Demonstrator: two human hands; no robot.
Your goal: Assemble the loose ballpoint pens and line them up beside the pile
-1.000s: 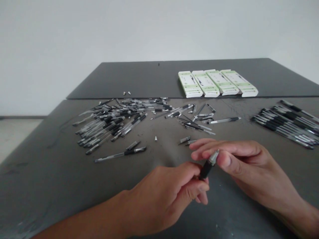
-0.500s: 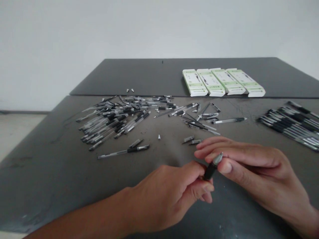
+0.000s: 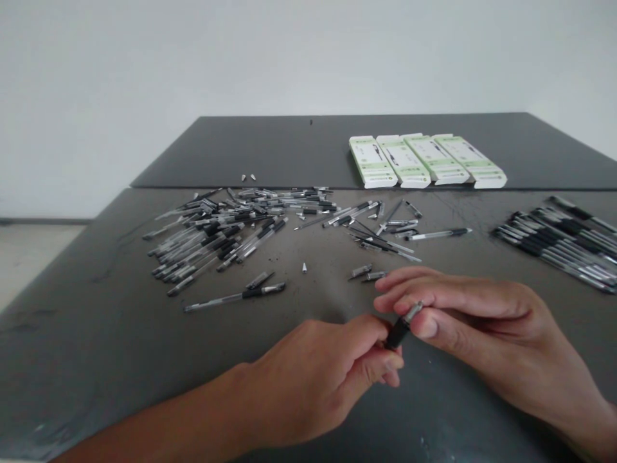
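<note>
My left hand (image 3: 328, 379) is closed round a pen (image 3: 398, 334), its black rubber grip poking out between thumb and forefinger. The pen tilts up and to the right, and its silver cone tip (image 3: 413, 312) lies between the thumb and forefinger of my right hand (image 3: 486, 334). The other right fingers stretch out together above it. The pen's rear part is hidden inside my left hand. Just beyond my right fingertips lie two clear pen caps (image 3: 360, 271). One uncapped pen (image 3: 234, 297) with a black grip rests left of my hands, near a small white cone tip (image 3: 304, 267).
A heap of pens and parts (image 3: 212, 241) covers the left middle of the dark table (image 3: 96, 360). Loose refills and caps (image 3: 383, 244) lie centrally. At right is a row of pens (image 3: 559, 244). Several green-and-white boxes (image 3: 429, 161) lie behind, past a seam.
The whole scene has shifted slightly left with the camera. My right thumb and forefinger now cover more of the cone tip; my left hand keeps its hold on the pen.
</note>
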